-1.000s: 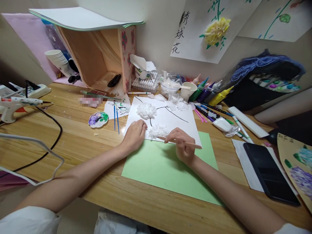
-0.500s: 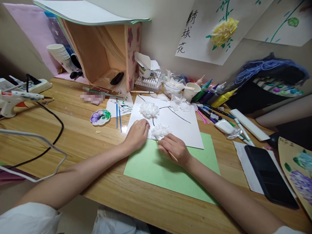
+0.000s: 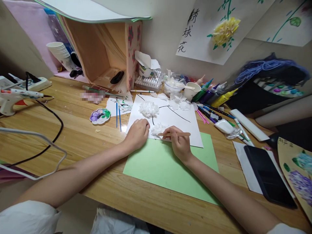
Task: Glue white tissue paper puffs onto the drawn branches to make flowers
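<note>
My right hand (image 3: 177,143) grips a wooden craft stick (image 3: 182,134), held almost level, with its left end at a white paper flower (image 3: 158,129) made of small petals. That flower lies near the front edge of a white sheet (image 3: 181,113) with black drawn lines. Above it on the sheet is a second white paper flower (image 3: 148,109). My left hand (image 3: 138,132) rests closed on the sheet's left front part, just left of the nearer flower; what its fingers may hold is hidden. A green sheet (image 3: 170,172) lies beneath the white one.
Behind the sheet are a bowl of white scraps (image 3: 172,86), a paper cup (image 3: 192,91) and paint bottles (image 3: 223,97). Two blue brushes (image 3: 118,113) and a paint palette (image 3: 99,116) lie left. A glue gun (image 3: 14,99) with cables is farther left; a phone (image 3: 269,175) lies right.
My right hand has turned and lifted slightly, so the craft stick now lies nearly level instead of slanting down toward me. My left hand stays in place.
</note>
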Action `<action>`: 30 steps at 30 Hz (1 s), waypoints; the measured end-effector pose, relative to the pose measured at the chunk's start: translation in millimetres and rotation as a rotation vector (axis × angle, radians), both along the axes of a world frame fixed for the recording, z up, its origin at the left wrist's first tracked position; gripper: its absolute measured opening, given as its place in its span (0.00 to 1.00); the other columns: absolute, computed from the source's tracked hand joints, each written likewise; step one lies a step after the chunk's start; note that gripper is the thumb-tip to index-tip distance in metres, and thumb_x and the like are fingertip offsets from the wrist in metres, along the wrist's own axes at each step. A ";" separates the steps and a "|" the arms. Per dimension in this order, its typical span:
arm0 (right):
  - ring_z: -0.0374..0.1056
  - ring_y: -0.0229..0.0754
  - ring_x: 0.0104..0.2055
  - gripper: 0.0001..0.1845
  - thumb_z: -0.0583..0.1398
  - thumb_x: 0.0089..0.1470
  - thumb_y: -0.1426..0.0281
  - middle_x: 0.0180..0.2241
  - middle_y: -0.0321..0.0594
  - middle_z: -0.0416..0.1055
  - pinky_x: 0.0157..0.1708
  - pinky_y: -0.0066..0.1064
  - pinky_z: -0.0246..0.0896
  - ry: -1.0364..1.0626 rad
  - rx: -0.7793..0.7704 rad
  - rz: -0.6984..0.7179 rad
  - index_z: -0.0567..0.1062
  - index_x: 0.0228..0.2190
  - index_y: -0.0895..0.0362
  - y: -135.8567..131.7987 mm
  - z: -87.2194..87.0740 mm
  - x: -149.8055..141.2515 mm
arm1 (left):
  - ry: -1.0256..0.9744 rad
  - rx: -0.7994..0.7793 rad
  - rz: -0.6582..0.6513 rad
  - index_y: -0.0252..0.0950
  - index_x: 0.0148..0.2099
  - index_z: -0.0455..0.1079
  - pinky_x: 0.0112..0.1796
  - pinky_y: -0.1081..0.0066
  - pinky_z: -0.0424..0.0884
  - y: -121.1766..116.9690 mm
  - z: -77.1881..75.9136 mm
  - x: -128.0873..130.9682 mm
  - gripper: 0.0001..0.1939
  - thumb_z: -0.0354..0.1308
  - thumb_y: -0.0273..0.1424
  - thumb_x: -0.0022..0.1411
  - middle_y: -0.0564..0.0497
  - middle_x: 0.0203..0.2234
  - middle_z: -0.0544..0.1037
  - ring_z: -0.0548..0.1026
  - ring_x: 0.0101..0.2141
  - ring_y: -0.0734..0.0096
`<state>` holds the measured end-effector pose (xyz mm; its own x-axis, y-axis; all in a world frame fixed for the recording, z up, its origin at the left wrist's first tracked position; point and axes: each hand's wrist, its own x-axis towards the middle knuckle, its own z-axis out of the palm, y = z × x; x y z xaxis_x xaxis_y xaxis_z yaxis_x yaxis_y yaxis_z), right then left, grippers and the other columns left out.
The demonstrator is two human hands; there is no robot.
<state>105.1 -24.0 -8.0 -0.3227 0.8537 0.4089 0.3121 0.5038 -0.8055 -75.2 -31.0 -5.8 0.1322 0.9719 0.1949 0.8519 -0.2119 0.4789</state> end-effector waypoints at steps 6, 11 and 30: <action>0.65 0.34 0.22 0.23 0.46 0.61 0.60 0.21 0.36 0.70 0.25 0.26 0.60 0.082 -0.143 -0.070 0.70 0.22 0.57 4.4 4.5 -7.3 | 0.035 0.019 -0.010 0.35 0.34 0.62 0.36 0.65 0.62 0.1 -0.8 0.0 0.08 0.42 0.25 0.62 0.47 0.30 0.71 0.66 0.34 0.64; 0.64 0.36 0.23 0.22 0.46 0.61 0.63 0.19 0.35 0.68 0.28 0.29 0.59 -0.054 0.043 -0.045 0.69 0.21 0.56 7.1 6.8 -12.5 | 0.046 0.037 -0.011 0.35 0.34 0.62 0.36 0.66 0.62 0.3 -2.0 -0.4 0.08 0.42 0.26 0.62 0.47 0.30 0.71 0.66 0.34 0.64; 0.50 0.29 0.11 0.24 0.52 0.54 0.55 0.10 0.30 0.57 0.12 0.23 0.39 0.592 -0.588 -0.065 0.65 0.15 0.57 56.2 -6.9 23.5 | 0.031 0.240 -0.038 0.37 0.38 0.64 0.37 0.67 0.63 28.9 38.3 8.8 0.08 0.44 0.30 0.64 0.49 0.32 0.72 0.68 0.37 0.66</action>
<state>128.6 32.2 -14.8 -0.1371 0.9903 -0.0230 -0.2317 -0.0546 -0.9713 -66.4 -2.1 32.5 0.1778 0.8921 0.4153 0.8547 -0.3492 0.3841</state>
